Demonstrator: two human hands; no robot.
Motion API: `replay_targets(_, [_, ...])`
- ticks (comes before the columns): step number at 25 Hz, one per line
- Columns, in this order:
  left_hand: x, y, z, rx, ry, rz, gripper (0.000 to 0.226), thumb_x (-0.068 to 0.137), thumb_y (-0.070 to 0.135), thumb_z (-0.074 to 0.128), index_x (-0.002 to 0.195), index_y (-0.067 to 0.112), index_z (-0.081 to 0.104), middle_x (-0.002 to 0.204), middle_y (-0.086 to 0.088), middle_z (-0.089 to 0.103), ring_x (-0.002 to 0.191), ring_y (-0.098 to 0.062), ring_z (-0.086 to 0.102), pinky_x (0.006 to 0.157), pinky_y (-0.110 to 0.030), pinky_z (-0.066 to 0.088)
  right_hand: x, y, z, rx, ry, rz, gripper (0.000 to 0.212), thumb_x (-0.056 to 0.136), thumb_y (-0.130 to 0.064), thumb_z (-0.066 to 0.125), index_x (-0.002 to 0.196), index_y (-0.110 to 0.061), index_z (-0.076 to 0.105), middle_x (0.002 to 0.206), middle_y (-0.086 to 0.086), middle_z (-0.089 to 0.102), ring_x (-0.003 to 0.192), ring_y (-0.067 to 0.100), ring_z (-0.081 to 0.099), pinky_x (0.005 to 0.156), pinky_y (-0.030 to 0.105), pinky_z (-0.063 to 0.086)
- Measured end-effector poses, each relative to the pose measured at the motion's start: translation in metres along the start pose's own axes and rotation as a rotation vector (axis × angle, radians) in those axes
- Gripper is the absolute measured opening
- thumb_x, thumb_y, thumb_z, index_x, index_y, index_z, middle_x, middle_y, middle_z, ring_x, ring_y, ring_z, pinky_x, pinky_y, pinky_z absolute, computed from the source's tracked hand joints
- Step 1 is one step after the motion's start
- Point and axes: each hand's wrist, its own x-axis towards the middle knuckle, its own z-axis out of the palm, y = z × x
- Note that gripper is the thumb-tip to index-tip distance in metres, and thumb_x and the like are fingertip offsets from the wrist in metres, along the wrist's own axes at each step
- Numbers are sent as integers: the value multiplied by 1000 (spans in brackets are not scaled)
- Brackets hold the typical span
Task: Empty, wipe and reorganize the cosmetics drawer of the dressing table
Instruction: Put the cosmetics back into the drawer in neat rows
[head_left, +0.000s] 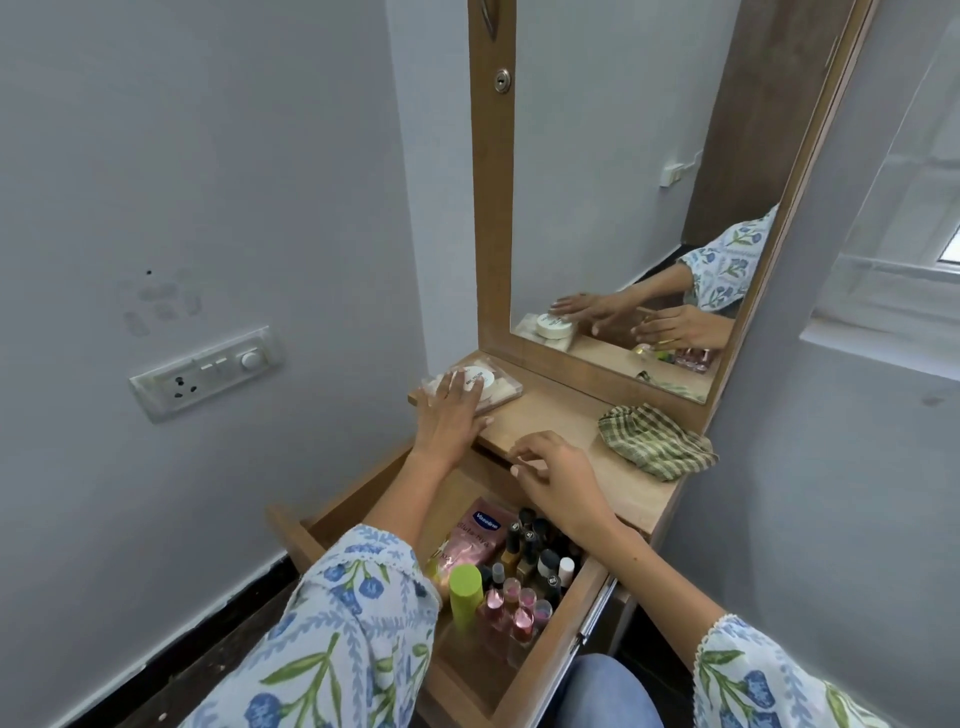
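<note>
Emptying barely begun — left hand (451, 415) lies flat on a white jar (479, 383) on the desk (550, 415), right hand (553, 475) loosely curled, empty, over the still-crowded drawer (545, 639) — wiping untouched.

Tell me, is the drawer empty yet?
No. The open drawer holds many nail polish bottles, a pink Vaseline tube and a green-capped container.

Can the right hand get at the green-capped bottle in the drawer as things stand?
Probably yes: the right hand hovers empty above the open drawer, and the green-capped bottle stands upright with nothing over it.
</note>
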Motion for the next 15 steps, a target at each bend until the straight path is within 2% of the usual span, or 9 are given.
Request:
replay_targets(2, [7,3,-1,-112,30,-85,54,93,46,49,138,19,39,148,-20,30,142,-37,15,108,-59,21,1,2,-2,-16,12,-8,18,88,-9,62,104,-13,67,111,-1,61,96,11,60,84,26,53])
replay_targets(4, [11,6,-2,-232,77,-124,49,90,41,58,129,14,45,136,-22,43,133,-40,32,105,-53,31,2,6,-2,-26,20,-10,17,87,-10,63,103,-14,68,110,-1,61,95,10,59,82,23,52])
replay_targets(7, [11,7,-1,-414,221,-152,33,91,16,57,122,7,49,120,-22,55,110,-38,53,89,-44,47,2,10,-2,-35,24,-1,15,87,-11,63,101,-15,68,109,-3,61,93,7,59,79,13,48])
replay_targets(9, [10,5,2,-428,235,-163,44,89,15,58,132,14,46,129,-22,50,116,-39,50,91,-44,47,0,12,-1,-25,24,2,15,87,-11,63,100,-16,68,109,-3,62,93,6,59,79,14,49])
replay_targets(11, [13,3,6,-331,133,-139,65,88,27,64,145,27,33,151,-20,25,135,-37,29,106,-50,30,0,12,-2,-23,21,0,15,87,-11,63,100,-17,68,109,-3,61,93,6,59,82,20,52])
replay_targets(13, [19,3,8,-222,44,-75,64,89,35,61,146,28,31,157,-17,6,143,-33,14,114,-53,16,0,12,-3,-27,21,1,15,87,-12,63,100,-18,68,109,-4,61,94,6,59,82,21,52])
replay_targets(15, [22,6,9,-268,56,-70,54,89,33,61,138,19,43,154,-19,17,140,-36,22,114,-50,20,0,13,-3,-31,22,10,15,87,-11,63,99,-17,68,110,-4,61,95,7,59,80,19,51])
